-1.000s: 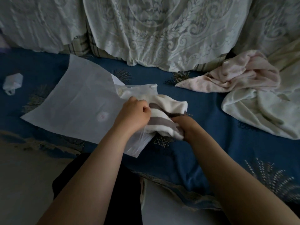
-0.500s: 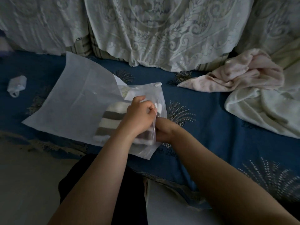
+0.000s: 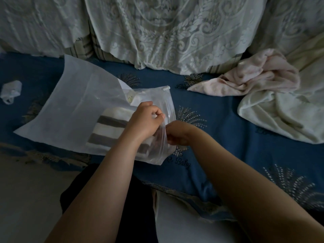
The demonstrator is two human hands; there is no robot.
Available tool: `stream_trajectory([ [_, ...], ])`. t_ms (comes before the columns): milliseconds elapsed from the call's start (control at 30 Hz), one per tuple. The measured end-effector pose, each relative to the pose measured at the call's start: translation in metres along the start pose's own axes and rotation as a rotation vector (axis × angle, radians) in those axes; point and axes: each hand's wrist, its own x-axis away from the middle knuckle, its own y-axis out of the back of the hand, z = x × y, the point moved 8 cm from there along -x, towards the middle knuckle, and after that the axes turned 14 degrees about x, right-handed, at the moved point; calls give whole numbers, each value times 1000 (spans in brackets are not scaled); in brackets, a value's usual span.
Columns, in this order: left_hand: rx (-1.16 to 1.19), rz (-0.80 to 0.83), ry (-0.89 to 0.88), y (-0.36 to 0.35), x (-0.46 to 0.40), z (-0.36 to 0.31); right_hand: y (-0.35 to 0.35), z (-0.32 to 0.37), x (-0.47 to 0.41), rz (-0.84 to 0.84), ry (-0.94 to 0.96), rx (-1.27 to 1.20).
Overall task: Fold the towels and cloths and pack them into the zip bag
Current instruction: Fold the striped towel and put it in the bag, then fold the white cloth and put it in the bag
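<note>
Striped towel [image 3: 112, 127] now inside zip bag [image 3: 73, 109]; both hands pinch its mouth

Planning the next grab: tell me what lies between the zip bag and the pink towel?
In the head view, only bare blue bedspread separates the zip bag from the pink towel.

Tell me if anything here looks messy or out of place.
Yes: a pink towel and a cream towel lie crumpled, unfolded, on the blue bedspread at right. A small white crumpled item sits alone at far left.
</note>
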Motion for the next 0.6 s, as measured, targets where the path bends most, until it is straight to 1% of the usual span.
stream_trajectory([
  [134,32,-58,-37,-6,-12,-9,57,-20,26,-149,57,-166],
  [234,11,-98,-61,-12,-21,-16,93,-45,41,-322,41,-168],
  [267,-23,-110,-80,-16,-24,-20,109,-55,46,-419,33,-136],
  [300,-74,-124,-108,-20,-25,-25,131,-65,52,-572,26,-44],
  [367,-182,-164,-181,-31,-24,-41,175,-79,77,-938,-37,286],
  [401,-216,-186,-227,-38,-21,-52,189,-85,90,-1058,-87,422],
  [434,-227,-199,-279,-46,-19,-63,200,-93,97,-1103,-142,509],
  [534,-204,-179,-435,-74,-10,-91,217,-125,102,-991,-344,668],
  [601,-187,-152,-484,-89,-6,-100,234,-139,104,-1020,-414,743],
])
